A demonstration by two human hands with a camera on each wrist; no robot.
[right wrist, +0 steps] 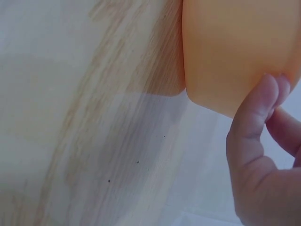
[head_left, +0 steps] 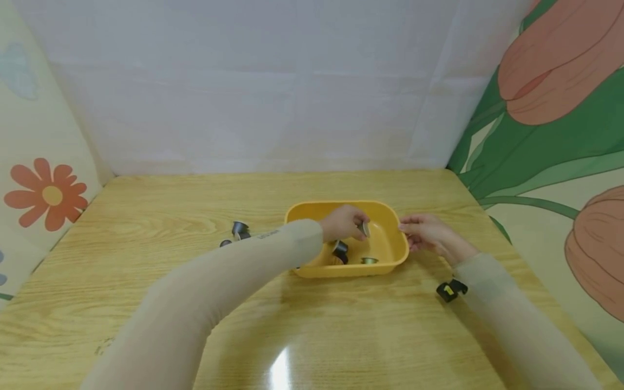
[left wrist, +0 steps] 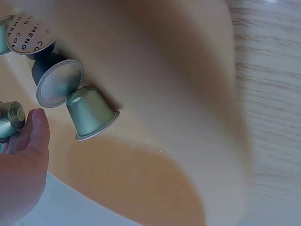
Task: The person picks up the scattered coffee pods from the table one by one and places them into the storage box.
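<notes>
My left hand [head_left: 344,222] is inside a yellow plastic bin [head_left: 351,271], pinching a small green coffee capsule [head_left: 363,228] between thumb and fingers. The left wrist view shows this capsule [left wrist: 11,120] at the fingertips. Beside it in the bin lie a green capsule [left wrist: 91,113] on its side, a dark capsule [left wrist: 60,84] with a silvery lid, and one with a printed lid [left wrist: 30,33]. At the bin's right end my right hand [head_left: 429,235] holds the rim; its bent fingers [right wrist: 256,108] overlap the outer wall in the right wrist view.
Left of the bin, a few dark capsules [head_left: 240,227] lie on the wooden table [head_left: 161,216], partly hidden by the left sleeve [head_left: 234,271]. A small black device [head_left: 446,291] with a yellow mark is by the right sleeve. A white cloth [head_left: 268,108] hangs behind the table.
</notes>
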